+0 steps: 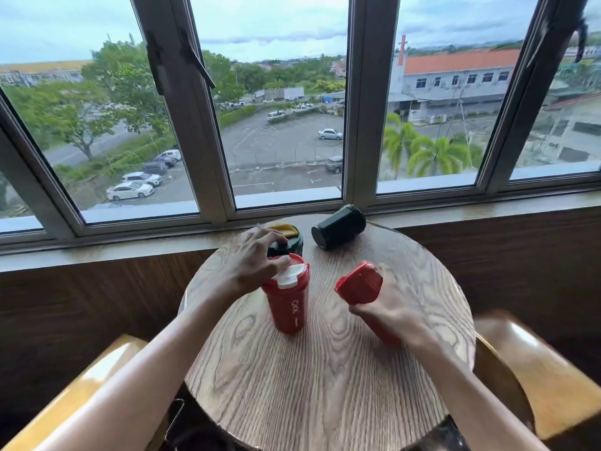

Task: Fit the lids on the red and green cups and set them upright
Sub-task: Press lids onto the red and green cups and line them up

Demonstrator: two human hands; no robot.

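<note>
Red cup (pixel 287 301) upright, lidded; green cup (pixel 338 226) toppled.

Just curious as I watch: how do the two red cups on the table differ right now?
The red cup on the left stands upright on the round table, while the red cup on the right is tilted in the right hand. The left one shows a white flap on its lid under the left hand; the right one's top looks plain red. Both share the same red colour.
</note>
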